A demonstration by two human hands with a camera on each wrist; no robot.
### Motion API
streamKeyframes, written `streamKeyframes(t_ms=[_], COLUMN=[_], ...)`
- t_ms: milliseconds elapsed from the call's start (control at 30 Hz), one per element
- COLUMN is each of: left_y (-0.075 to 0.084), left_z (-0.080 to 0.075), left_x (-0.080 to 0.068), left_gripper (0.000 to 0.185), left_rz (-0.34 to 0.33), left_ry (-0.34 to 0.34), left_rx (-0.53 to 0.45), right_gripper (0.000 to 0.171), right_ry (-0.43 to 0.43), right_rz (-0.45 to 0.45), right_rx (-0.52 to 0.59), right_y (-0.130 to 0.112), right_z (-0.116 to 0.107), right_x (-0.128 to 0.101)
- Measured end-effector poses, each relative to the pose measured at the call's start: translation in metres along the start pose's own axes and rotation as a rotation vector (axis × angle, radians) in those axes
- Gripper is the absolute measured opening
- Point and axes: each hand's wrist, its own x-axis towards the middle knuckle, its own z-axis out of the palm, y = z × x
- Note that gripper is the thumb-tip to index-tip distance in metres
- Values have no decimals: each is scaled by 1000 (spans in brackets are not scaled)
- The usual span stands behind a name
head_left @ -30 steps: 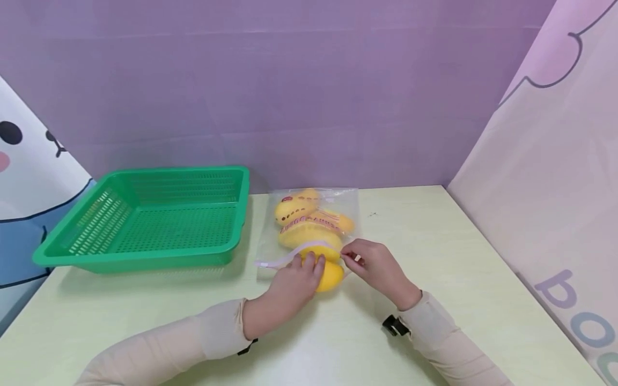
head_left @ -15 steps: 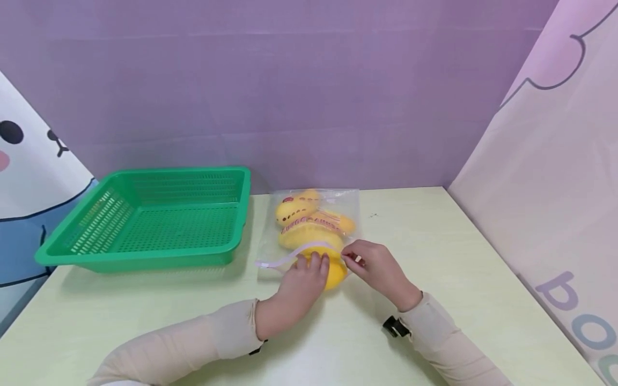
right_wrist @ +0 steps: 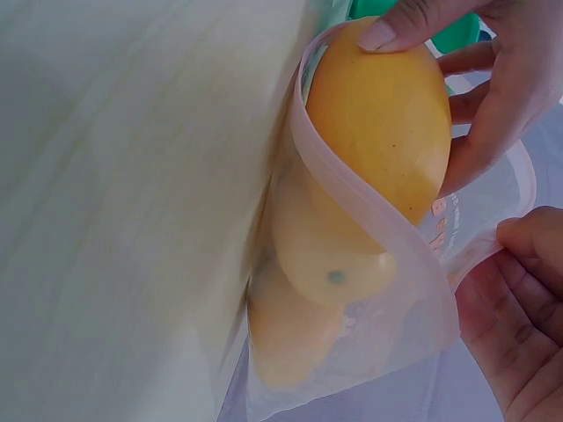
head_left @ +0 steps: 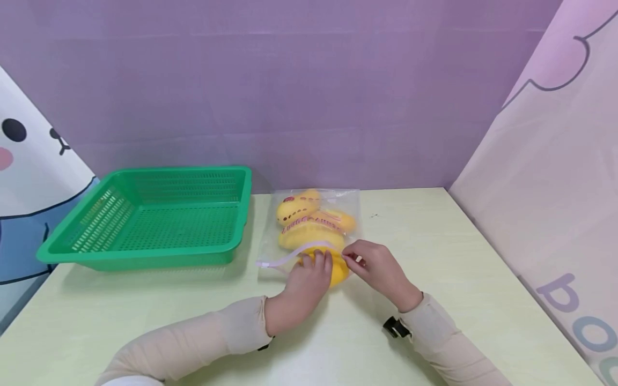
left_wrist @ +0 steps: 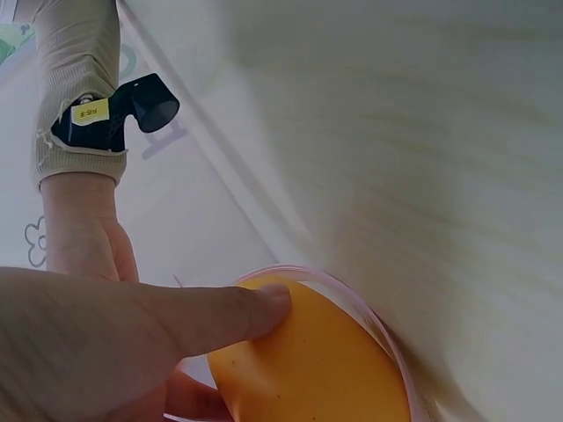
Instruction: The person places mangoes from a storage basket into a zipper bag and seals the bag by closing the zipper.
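One pale table (head_left: 449, 257) between purple walls (head_left: 309, 86)

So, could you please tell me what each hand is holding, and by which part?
The left hand grips the yellow mango round its outer end; the right hand pinches the clear plastic zip bag by its open rim.

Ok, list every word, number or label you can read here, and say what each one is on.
Zip bag: red print across its front, too blurred to read.
Right wall sheet: large purple letters at the lower edge, cut off, not readable as a word.
Wrist strap: a yellow sticker with small print, too small to read.
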Motion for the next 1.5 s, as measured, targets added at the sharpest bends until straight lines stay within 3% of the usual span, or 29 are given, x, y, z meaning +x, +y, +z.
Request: streamKeyframes(t_ms=[400, 700, 933, 1167, 1500], left_y=[7, 10, 15, 18, 13], left_z=[3, 10, 12, 15, 16], left_x=[8, 21, 30, 34, 40], left_gripper=[30, 23, 27, 24, 34], left_rz=[-41, -87, -91, -106, -107], left_ry=[-177, -188, -349, -314, -377], left_rx=[-45, -73, -167, -142, -165], right_gripper=[5, 6, 11, 12, 12], right_ry=[8, 48, 67, 85, 90], right_rz=[-18, -37, -44, -55, -63], right_rx=[21, 1, -6, -6, -9], right_y=[2, 3, 4, 7, 7], right_z=[1, 2, 1, 0, 0], right_x=[-2, -2, -4, -6, -1])
